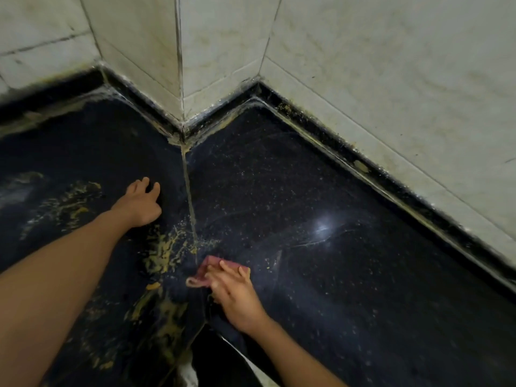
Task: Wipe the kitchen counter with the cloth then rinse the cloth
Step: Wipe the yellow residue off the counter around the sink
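Observation:
The black speckled stone counter [321,191] fills an L-shaped corner. A small pink cloth [208,268] lies on it near the front, beside the seam between the two slabs. My right hand [237,294] presses flat on the cloth with straight fingers, covering its right part. My left hand [142,202] rests on the left slab farther back, fingers spread and touching the stone. Yellowish smears [163,252] streak the left slab between and below my hands.
White tiled walls [391,79] with a projecting corner [181,79] bound the counter at the back and right, with grime along the dark skirting [363,166]. The counter's inner front corner [205,324] lies just below my right hand.

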The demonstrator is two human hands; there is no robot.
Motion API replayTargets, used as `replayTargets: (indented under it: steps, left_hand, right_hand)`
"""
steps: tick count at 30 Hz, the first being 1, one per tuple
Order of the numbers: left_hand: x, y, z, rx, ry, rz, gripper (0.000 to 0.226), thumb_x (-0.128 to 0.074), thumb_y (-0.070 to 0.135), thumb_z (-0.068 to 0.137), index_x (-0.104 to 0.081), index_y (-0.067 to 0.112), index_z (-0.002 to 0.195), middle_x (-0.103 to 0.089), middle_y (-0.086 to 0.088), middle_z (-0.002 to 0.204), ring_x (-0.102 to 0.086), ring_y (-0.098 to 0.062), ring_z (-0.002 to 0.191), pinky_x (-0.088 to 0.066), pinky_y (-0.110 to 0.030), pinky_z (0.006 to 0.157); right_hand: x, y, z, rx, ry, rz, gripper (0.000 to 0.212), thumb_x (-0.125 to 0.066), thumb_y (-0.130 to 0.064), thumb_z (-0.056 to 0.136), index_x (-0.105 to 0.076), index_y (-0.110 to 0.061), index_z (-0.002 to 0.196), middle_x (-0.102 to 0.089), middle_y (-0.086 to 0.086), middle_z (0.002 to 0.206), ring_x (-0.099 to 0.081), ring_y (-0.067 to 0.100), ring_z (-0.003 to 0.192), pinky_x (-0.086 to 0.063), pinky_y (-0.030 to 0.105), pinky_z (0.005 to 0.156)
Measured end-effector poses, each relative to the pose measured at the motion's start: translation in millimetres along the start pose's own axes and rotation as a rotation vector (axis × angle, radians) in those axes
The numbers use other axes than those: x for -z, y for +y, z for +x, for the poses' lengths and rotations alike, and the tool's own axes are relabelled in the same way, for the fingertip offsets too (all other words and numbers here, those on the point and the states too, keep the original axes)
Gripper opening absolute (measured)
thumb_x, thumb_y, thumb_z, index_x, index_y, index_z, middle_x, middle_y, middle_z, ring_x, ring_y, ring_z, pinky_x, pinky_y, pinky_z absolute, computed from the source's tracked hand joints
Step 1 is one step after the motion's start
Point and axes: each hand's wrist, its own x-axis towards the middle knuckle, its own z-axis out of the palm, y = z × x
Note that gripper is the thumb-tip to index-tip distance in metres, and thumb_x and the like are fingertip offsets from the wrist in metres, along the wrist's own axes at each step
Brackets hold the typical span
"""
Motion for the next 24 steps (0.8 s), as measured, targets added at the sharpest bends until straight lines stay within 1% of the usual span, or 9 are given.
replayTargets:
  steps: [1,3,5,9,12,14,18,22,24]
  left_hand:
    - [-0.2,0.0,-0.9,-0.001,0.002,0.000,0.063,-0.031,0.017,0.096,0.004,0.013,0.148,0.016,-0.009,0.155,0.014,-0.028,0.142,-0.007,-0.041,0.116]
    - [-0.7,0.8,-2.9,0.000,0.007,-0.005,0.063,-0.031,0.017,0.096,0.004,0.013,0.148,0.017,-0.009,0.155,0.014,-0.028,0.142,-0.007,-0.042,0.116]
    - [-0.5,2.6,-4.5,0.006,0.006,-0.017,0.063,-0.030,0.016,0.096,0.004,0.013,0.148,0.017,-0.008,0.155,0.015,-0.027,0.142,-0.006,-0.042,0.115]
    - [-0.3,2.9,-2.7,0.015,-0.001,-0.018,0.062,-0.029,0.017,0.096,0.005,0.014,0.148,0.017,-0.008,0.155,0.015,-0.027,0.142,-0.005,-0.041,0.115]
    - [-1.6,1.5,0.1,0.015,0.007,-0.010,0.062,-0.029,0.017,0.096,0.005,0.014,0.148,0.017,-0.007,0.155,0.015,-0.026,0.142,-0.006,-0.041,0.115]
    - [-2.6,1.1,1.1,0.015,0.009,-0.008,0.062,-0.030,0.017,0.096,0.004,0.014,0.148,0.017,-0.007,0.155,0.014,-0.026,0.142,-0.005,-0.041,0.115]
    - [-2.5,3.2,-0.4,0.013,0.009,-0.023,0.063,-0.030,0.016,0.096,0.004,0.014,0.148,0.017,-0.007,0.155,0.015,-0.026,0.142,-0.005,-0.042,0.116]
    - [-2.2,1.1,-1.8,0.003,0.002,-0.006,0.062,-0.029,0.017,0.097,0.005,0.013,0.148,0.018,-0.008,0.154,0.015,-0.027,0.142,-0.006,-0.042,0.115]
    - [-2.2,0.6,-1.7,-0.003,0.011,0.008,0.062,-0.029,0.018,0.097,0.005,0.012,0.148,0.017,-0.010,0.154,0.015,-0.028,0.141,-0.007,-0.042,0.116]
  right_hand:
    - [13.6,-3.2,-3.6,-0.025,0.045,0.164,0.031,-0.032,-0.025,0.100,-0.061,-0.017,0.108,-0.067,-0.020,0.105,-0.050,-0.013,0.106,-0.038,0.017,0.095]
    - [54.1,2.3,0.6,-0.150,0.297,0.319,0.024,-0.038,-0.018,0.099,-0.056,-0.019,0.082,-0.063,-0.018,0.061,-0.054,-0.010,0.059,-0.041,0.013,0.062]
    - [102.8,14.1,13.2,-0.215,0.528,0.292,0.028,-0.039,-0.014,0.099,-0.051,-0.016,0.073,-0.055,-0.009,0.056,-0.048,-0.006,0.048,-0.037,0.016,0.057]
    - [171.5,70.1,42.7,-0.318,0.667,-0.035,0.031,-0.040,-0.017,0.099,-0.052,-0.010,0.126,-0.062,0.008,0.109,-0.060,0.016,0.100,-0.044,0.020,0.084]
    - [165.4,116.1,47.5,-0.426,0.589,-0.319,0.037,-0.038,-0.019,0.099,-0.047,-0.018,0.134,-0.036,0.008,0.148,-0.026,0.028,0.140,-0.017,0.042,0.113]
    - [136.0,113.0,43.6,-0.430,0.560,-0.364,0.035,-0.036,-0.021,0.099,-0.051,-0.021,0.131,-0.032,0.006,0.150,-0.015,0.028,0.143,-0.004,0.049,0.115]
    - [42.9,64.7,5.1,-0.084,0.504,-0.447,0.027,-0.036,-0.031,0.097,-0.055,-0.027,0.117,-0.059,0.015,0.127,-0.043,0.041,0.124,-0.018,0.065,0.101]
    - [-19.1,21.2,-30.2,0.069,0.193,-0.288,0.042,-0.022,-0.045,0.096,-0.056,-0.029,0.116,-0.065,-0.004,0.116,-0.050,0.013,0.122,-0.014,0.030,0.111]
    - [-4.2,3.6,-32.9,-0.072,0.142,0.041,0.030,-0.035,-0.031,0.098,-0.059,-0.022,0.114,-0.064,-0.009,0.095,-0.054,-0.013,0.093,-0.033,0.009,0.093]
